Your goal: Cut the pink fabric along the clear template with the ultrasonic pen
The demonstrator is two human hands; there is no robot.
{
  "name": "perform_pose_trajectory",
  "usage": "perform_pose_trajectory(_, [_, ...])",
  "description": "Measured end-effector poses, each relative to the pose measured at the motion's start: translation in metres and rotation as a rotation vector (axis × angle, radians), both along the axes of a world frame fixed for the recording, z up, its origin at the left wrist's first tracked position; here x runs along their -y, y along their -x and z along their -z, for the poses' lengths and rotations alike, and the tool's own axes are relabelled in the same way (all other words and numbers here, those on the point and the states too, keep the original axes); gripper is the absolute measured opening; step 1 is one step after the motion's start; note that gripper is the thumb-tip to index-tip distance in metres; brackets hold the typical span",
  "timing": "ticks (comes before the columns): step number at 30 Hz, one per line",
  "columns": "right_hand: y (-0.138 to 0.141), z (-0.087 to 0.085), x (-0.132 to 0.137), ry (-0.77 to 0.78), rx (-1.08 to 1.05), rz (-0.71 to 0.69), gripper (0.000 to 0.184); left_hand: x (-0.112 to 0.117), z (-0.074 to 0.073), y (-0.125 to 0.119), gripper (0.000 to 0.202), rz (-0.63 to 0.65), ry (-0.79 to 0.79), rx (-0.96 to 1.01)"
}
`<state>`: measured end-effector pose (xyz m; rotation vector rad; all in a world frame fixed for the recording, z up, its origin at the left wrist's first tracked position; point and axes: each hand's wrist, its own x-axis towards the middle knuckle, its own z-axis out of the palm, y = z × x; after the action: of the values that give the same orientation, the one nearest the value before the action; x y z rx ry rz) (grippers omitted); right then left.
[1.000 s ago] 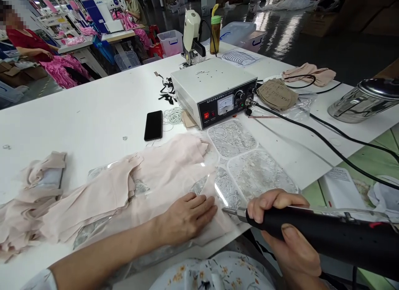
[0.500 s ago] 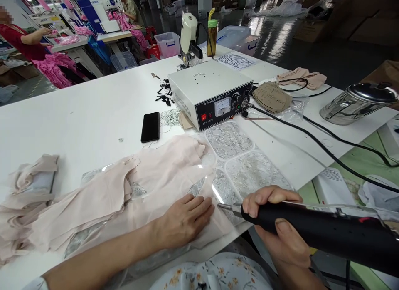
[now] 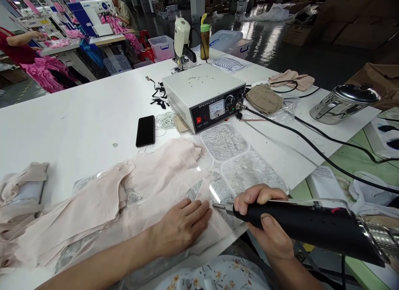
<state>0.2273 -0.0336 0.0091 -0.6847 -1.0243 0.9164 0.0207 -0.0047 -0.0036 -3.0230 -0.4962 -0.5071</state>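
Note:
My left hand (image 3: pixel 183 225) lies flat, fingers stretched out and close together, on a thin pale pink fabric piece (image 3: pixel 225 228) near the table's front edge. My right hand (image 3: pixel 264 217) is wrapped around the black barrel of an ultrasonic welding gun (image 3: pixel 307 225). The gun's slim metal tip points left, low over the fabric just beside my left fingertips. Whether the tip touches the cloth I cannot tell. Under the fabric shows a clear-coated, grey marbled mat (image 3: pixel 254 171). More pale pink pieces (image 3: pixel 77 213) lie overlapped to the left.
Behind the mat stands a control box (image 3: pixel 204 94) with a meter and cables. A phone (image 3: pixel 145 131), elastic cord loops (image 3: pixel 165 120), brown card templates (image 3: pixel 264 98), a steel mug (image 3: pixel 344 102) and a bottle (image 3: pixel 205 42) are on the table (image 3: pixel 62 123). People work at sewing machines far left.
The whole view has shifted slightly, so things appear a little further left. Both hands and the gun keep nearly the same places against the fabric. More of the gun's rear end shows.

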Motion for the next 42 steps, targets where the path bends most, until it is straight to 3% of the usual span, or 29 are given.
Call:
perform_pose_trajectory(9, [-0.001, 0.000, 0.004, 0.014, -0.016, -0.030, 0.011, -0.004, -0.003, 0.007, 0.027, 0.063, 0.005, -0.018])
perform_pose_trajectory(15, [-0.003, 0.001, 0.007, 0.026, -0.008, -0.079, 0.010, -0.015, -0.003, 0.013, 0.032, -0.003, 0.039, -0.081])
perform_pose_trajectory(25, [-0.005, 0.008, 0.010, 0.056, -0.033, -0.102, 0.013, -0.027, -0.010, 0.016, 0.036, 0.040, 0.102, -0.154])
perform_pose_trajectory(42, [0.001, 0.002, 0.021, 0.047, 0.040, -0.030, 0.011, -0.033, -0.006, 0.016, 0.031, 0.123, 0.083, -0.143])
